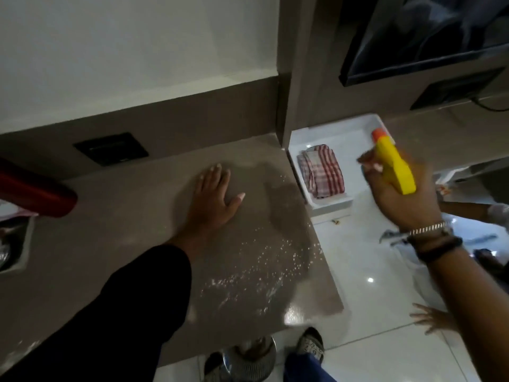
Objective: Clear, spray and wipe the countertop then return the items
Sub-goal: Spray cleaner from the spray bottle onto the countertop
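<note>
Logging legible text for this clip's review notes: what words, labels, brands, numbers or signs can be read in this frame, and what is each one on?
Footwear near the bottom edge: dark marks that may be digits, too blurred to read.
Yellow spray bottle in the right hand: no label readable.
Checked cloth in the white tray: pattern only, no text.
Wall-mounted screen: reflections only, no text.
Nothing else carries writing.

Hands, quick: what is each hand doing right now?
Left hand: open, flat on the countertop.
Right hand: closed around the yellow spray bottle.
</note>
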`<state>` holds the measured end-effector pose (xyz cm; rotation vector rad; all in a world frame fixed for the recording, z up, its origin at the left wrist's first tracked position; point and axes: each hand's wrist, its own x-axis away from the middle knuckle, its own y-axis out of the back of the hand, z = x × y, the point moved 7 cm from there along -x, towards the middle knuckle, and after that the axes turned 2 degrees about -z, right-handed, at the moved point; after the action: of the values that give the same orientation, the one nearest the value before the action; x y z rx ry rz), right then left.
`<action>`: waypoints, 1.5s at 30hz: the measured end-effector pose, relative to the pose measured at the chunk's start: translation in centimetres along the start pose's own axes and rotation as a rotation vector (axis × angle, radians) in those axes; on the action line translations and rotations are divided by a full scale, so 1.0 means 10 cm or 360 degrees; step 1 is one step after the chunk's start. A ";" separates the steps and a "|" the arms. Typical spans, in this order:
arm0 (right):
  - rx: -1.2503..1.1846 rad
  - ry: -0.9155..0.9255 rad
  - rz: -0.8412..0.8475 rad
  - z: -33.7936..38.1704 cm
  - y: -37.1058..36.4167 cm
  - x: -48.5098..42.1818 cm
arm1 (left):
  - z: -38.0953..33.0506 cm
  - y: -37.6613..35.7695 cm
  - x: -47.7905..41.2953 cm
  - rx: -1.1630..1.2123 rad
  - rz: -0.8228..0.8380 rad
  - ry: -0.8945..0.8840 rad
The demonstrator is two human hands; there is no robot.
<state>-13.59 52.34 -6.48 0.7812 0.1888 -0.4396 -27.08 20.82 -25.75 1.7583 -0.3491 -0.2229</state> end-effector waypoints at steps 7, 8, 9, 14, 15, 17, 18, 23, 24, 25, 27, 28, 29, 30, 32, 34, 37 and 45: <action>-0.0079 -0.0813 0.0809 0.69 -0.74 1.98 | 1.00 0.20 0.70 0.0037 0.0148 0.0178; -0.0062 -0.0861 0.0840 0.74 -0.86 2.21 | 1.28 0.21 0.87 0.0028 0.0175 0.0303; -0.0033 -0.0944 0.0849 0.75 -0.97 2.41 | 1.52 0.22 1.02 0.0024 0.0232 0.0417; 0.0266 -0.1570 0.0648 0.48 -1.17 2.86 | 1.80 0.27 1.23 0.0057 0.0497 0.0431; 0.0303 -0.1595 0.0654 0.49 -1.17 2.87 | 1.80 0.29 1.23 0.0061 0.0522 0.0401; 0.0314 -0.1550 0.0661 0.51 -1.14 2.79 | 1.81 0.34 1.23 0.0052 0.0568 0.0360; 0.0286 -0.1499 0.0637 0.51 -1.11 2.72 | 1.82 0.37 1.23 0.0049 0.0592 0.0344; 0.0241 -0.1502 0.0388 0.47 -0.94 2.44 | 1.84 0.43 1.23 0.0030 0.0594 0.0269; 0.0277 -0.1542 0.0320 0.41 -0.90 2.39 | 1.85 0.43 1.23 0.0023 0.0587 0.0260; 0.0291 -0.1597 0.0299 0.36 -0.88 2.33 | 1.85 0.42 1.22 0.0021 0.0582 0.0255; 0.0233 -0.1691 0.0339 0.26 -0.91 2.23 | 1.84 0.42 1.23 0.0012 0.0579 0.0243; 0.0179 -0.1679 0.0378 0.28 -0.95 2.17 | 1.84 0.42 1.22 0.0006 0.0580 0.0237; 0.0151 -0.1597 0.0424 0.34 -1.02 2.10 | 1.84 0.43 1.23 0.0006 0.0584 0.0231; 0.0139 -0.1469 0.0469 0.45 -1.09 2.02 | 1.84 0.44 1.23 0.0004 0.0592 0.0223; 0.0117 -0.1275 0.0488 0.67 -1.23 1.95 | 1.85 0.51 1.23 0.0005 0.0601 0.0193; 0.0074 -0.1170 0.0569 0.91 -1.49 1.97 | 1.91 0.62 1.26 0.0065 0.0602 0.0190; 0.0262 -0.0896 0.0901 1.32 -2.00 2.07 | 2.11 0.85 1.41 0.0215 0.0492 0.0273; 0.0295 -0.0801 0.1405 2.22 -3.08 2.56 | 2.95 1.32 2.60 0.0341 0.0020 0.0461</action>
<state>-4.47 9.23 -18.85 0.8290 -0.6606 0.2000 -14.10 -17.83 -18.17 1.9667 -0.1780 0.0828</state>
